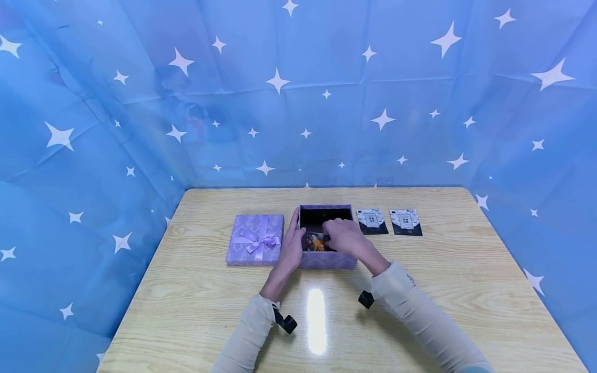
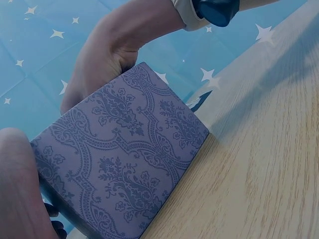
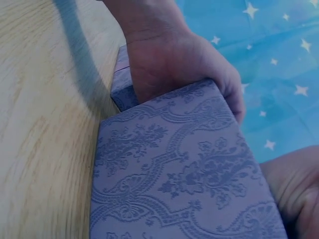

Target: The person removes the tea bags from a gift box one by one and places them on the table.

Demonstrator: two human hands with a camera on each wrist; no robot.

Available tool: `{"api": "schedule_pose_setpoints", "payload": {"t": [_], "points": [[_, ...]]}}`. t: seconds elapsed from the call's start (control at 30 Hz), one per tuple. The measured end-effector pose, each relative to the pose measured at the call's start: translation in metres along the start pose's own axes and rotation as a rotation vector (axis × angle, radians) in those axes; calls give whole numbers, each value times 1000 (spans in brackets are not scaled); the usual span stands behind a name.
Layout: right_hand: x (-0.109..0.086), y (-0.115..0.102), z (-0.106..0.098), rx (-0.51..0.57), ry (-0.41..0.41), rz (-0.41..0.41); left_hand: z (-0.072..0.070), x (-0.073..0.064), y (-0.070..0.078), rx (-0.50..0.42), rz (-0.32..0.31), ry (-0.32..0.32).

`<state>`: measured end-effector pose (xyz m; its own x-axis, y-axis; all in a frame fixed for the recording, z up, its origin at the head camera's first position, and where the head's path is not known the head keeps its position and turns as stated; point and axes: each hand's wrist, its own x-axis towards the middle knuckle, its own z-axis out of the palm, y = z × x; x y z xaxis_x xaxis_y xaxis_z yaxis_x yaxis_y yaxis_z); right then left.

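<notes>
A purple patterned gift box (image 1: 327, 260) stands uncovered on the table with a dark inside. My left hand (image 1: 293, 246) grips its left wall, the thumb at the rim and the fingers along the outside. Over the box my right hand (image 1: 344, 236) bends down into it, the fingertips hidden. Right by those fingers, a dark packet with a colourful print (image 1: 316, 242) lies inside near the front wall. In the left wrist view the box's front wall (image 2: 124, 149) hides the right fingers. I cannot tell whether the right hand pinches the packet.
Left of the box lies its purple lid (image 1: 242, 248) with a ribbon bow. Two flat black-and-white packets, one near (image 1: 372, 220) and one farther right (image 1: 406, 221), lie to the right. A blue starry curtain (image 1: 326, 114) hangs behind the wooden table (image 1: 186, 311).
</notes>
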<state>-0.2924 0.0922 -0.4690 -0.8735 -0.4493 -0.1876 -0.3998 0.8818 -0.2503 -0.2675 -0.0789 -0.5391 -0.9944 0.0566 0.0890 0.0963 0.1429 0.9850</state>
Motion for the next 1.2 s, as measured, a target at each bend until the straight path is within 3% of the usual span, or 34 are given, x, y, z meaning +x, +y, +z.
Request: {"api": "schedule_pose_setpoints", "payload": {"t": [0.2,0.4,0.7,1.0,1.2], "points": [[-4,8,-5,106,-12,-111,0,-2,3,11,4,15],[-8,13,-9,231,-44,-163,0,-2,2,30,-5,3],[-9,26,-9,434,48,-260,0,-2,3,40,12,18],[-13,29,-9,581,187,-235,0,-1,4,41,11,24],[-15,30,-10,616,279,-187,0,-1,3,28,19,21]]}}
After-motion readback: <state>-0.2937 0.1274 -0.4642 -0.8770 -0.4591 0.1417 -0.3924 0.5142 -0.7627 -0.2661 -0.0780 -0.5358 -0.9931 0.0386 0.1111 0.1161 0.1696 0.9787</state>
